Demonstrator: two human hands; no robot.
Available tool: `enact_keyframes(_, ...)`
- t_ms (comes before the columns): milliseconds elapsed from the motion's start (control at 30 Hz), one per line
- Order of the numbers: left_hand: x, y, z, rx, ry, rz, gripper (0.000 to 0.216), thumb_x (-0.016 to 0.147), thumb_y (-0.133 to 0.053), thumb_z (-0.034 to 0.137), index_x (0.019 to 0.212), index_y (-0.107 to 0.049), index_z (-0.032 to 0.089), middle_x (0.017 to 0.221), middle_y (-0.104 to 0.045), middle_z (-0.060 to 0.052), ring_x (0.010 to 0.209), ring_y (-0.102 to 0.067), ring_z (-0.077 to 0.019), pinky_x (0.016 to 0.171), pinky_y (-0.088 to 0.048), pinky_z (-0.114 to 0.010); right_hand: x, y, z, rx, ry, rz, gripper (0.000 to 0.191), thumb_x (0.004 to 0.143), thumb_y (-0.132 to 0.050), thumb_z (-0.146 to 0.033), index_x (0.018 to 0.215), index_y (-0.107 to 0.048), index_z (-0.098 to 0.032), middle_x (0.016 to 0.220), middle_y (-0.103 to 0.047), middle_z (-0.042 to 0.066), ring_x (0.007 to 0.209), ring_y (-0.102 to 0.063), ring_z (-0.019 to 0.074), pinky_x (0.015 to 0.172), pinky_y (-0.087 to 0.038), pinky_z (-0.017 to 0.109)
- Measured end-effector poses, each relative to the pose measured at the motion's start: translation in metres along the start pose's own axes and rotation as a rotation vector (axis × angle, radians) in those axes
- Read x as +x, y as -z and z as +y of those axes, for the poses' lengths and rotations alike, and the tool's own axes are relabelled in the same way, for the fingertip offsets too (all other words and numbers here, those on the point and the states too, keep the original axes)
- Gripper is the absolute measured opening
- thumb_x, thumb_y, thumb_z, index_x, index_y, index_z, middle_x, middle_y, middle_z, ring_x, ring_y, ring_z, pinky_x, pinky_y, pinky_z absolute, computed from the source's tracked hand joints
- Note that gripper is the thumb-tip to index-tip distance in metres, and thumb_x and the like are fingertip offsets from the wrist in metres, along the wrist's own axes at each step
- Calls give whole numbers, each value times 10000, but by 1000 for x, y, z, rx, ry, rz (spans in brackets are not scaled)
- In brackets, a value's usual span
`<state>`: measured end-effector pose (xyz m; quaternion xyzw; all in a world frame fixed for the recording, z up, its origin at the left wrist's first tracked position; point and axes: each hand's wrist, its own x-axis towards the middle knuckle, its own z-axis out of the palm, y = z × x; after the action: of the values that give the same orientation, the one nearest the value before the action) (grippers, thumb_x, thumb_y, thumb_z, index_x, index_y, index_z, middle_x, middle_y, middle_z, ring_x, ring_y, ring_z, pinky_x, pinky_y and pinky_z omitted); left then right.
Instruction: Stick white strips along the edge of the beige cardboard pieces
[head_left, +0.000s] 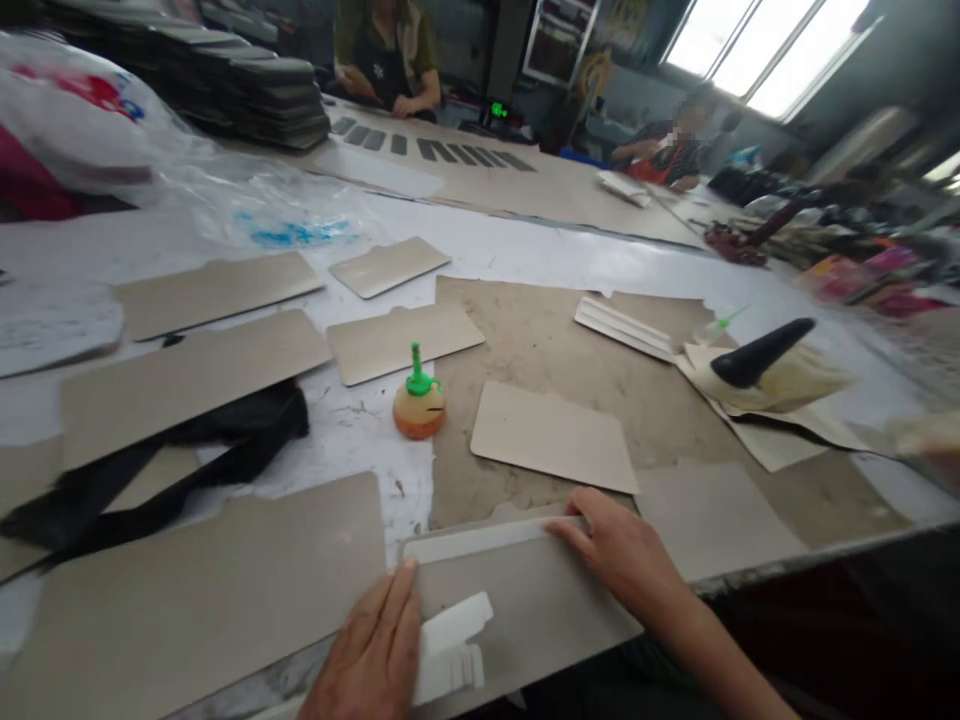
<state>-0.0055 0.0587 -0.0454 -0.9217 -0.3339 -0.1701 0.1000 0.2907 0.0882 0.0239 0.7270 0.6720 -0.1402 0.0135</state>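
Observation:
A grey-beige panel (540, 620) lies at the near edge of the table, with a long pale strip (480, 541) along its far edge. My left hand (371, 640) rests flat at the panel's left side, fingers stretched out, fingertips at the strip's left end. Thumb and index finger of my right hand (619, 545) pinch the strip's right end at the panel's edge. Several short white strips (457, 645) lie on the panel beside my left hand, partly covered by it. Beyond the panel stands a round bottle (420, 412) with a green nozzle and orange contents.
More beige panels (555, 435) lie around, some over black fabric (247, 445) at left. A black-handled tool (761, 355) rests on pale sheets at right. A plastic bag (82, 120) and a dark stack (255, 100) stand far left. Two people sit across the table.

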Motion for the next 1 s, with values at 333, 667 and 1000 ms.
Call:
enact_keyframes(333,13,21,15,-89,157,-47,375,868,-309,-1,1179,-518,-1,1309,-480,-217,1290,-357,-313,960,-486,-389,4,-11,6,39,-23,-29,210,881,-545,-411,783,-502,-231,789,-580,7,769,-564,225,676,-359,326)
enact_keyframes(667,6,15,15,-50,112,-53,397,867,-275,19,1198,-492,-8,1357,-429,-217,1300,-332,-341,988,-462,-402,6,-17,12,39,44,38,208,865,-540,-396,752,-499,-227,756,-587,12,730,-559,210,657,-368,305)
enact_keyframes(1000,5,13,14,-18,103,-43,373,896,-265,46,1182,-501,0,1335,-466,-191,1287,-357,-322,993,-458,-393,9,-18,13,41,32,21,213,864,-541,-402,754,-488,-229,739,-584,5,721,-560,203,643,-364,292)
